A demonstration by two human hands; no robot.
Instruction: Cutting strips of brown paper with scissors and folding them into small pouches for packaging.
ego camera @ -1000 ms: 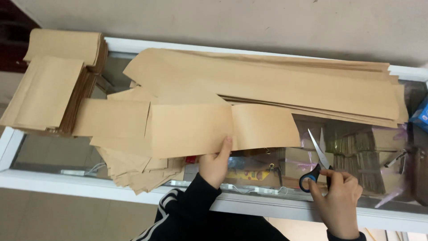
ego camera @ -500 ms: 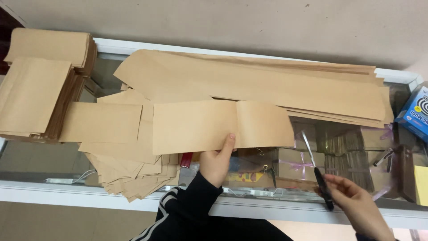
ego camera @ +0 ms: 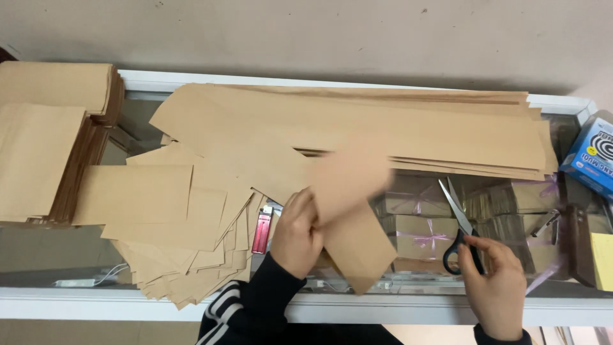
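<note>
Where hands (ego camera: 297, 233) grip: paper strip (ego camera: 354, 211).

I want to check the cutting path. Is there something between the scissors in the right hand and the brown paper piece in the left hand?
Nothing visible: only bare glass counter separates scissors from paper piece.

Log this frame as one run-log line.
left hand: holds folded brown sheet, blurred | right hand: grips scissors, blades open | red lighter beside paper pile

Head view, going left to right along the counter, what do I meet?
Stacked brown paper bags → loose cut brown sheets → red lighter → left hand holding a brown sheet → scissors → right hand → blue box.
</note>
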